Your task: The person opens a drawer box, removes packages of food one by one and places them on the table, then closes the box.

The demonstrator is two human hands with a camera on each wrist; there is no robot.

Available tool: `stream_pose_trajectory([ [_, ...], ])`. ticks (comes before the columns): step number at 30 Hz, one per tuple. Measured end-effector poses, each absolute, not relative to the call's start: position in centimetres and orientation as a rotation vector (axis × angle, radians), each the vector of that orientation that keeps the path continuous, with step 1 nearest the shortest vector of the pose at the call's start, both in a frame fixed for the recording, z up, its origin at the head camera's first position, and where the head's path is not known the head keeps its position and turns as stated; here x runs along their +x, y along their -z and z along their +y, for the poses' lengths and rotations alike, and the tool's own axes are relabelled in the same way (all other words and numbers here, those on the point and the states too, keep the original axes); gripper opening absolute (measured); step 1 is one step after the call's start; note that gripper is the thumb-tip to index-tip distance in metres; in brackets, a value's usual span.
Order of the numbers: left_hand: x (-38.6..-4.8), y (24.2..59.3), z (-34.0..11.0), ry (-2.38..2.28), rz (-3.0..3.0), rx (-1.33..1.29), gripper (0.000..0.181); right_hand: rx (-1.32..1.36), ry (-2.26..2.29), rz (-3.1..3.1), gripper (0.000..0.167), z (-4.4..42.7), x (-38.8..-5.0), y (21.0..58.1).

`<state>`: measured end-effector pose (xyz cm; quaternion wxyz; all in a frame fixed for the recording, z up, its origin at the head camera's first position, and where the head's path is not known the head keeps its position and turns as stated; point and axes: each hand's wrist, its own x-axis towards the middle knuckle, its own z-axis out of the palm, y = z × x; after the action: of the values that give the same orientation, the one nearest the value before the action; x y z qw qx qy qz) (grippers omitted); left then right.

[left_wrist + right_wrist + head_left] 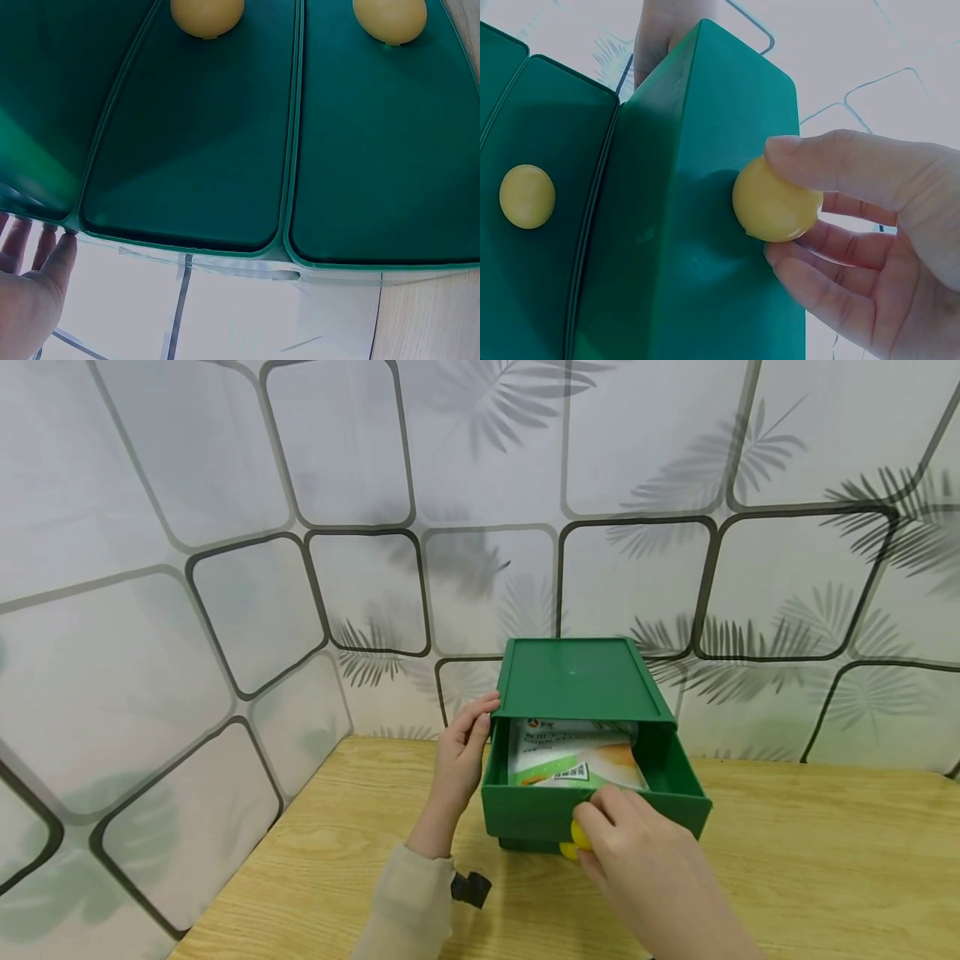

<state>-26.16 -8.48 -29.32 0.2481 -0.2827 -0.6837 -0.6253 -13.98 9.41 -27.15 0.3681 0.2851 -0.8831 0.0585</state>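
A small green drawer cabinet (pixel 573 681) stands on the table with its top drawer (pixel 521 814) pulled out. Inside that drawer lies a white packet (pixel 547 760) printed in green and orange. My right hand (pixel 648 856) pinches the drawer's round yellow knob (pixel 775 201) between thumb and fingers. At the cabinet's left side, my left hand (pixel 463 752) rests its extended fingers against the wall near the top. The left wrist view shows the left hand (pixel 34 300) at the cabinet's edge. Below the pulled drawer, another drawer with a yellow knob (pixel 527 196) sits closed.
The wooden table (pixel 322 860) extends to both sides of the cabinet. Behind it hangs a pale wall covering (pixel 487 585) with leaf and grid patterns. A black piece (pixel 471 889) sticks out beside the left sleeve.
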Motion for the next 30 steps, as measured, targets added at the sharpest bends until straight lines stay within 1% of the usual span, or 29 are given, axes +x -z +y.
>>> stream_pose_trajectory([
  [8, -26.18, 29.3, -8.47, 1.68, -1.868, -0.768, 0.026, 0.729, -0.148, -2.295, 0.03, 9.46, -13.72, 26.97],
  [30, -26.1, 29.23, -8.46, 1.722, -1.866, -0.762, 0.027, 0.796, -0.18, -2.321, 0.029, 9.6, -13.44, 26.93],
])
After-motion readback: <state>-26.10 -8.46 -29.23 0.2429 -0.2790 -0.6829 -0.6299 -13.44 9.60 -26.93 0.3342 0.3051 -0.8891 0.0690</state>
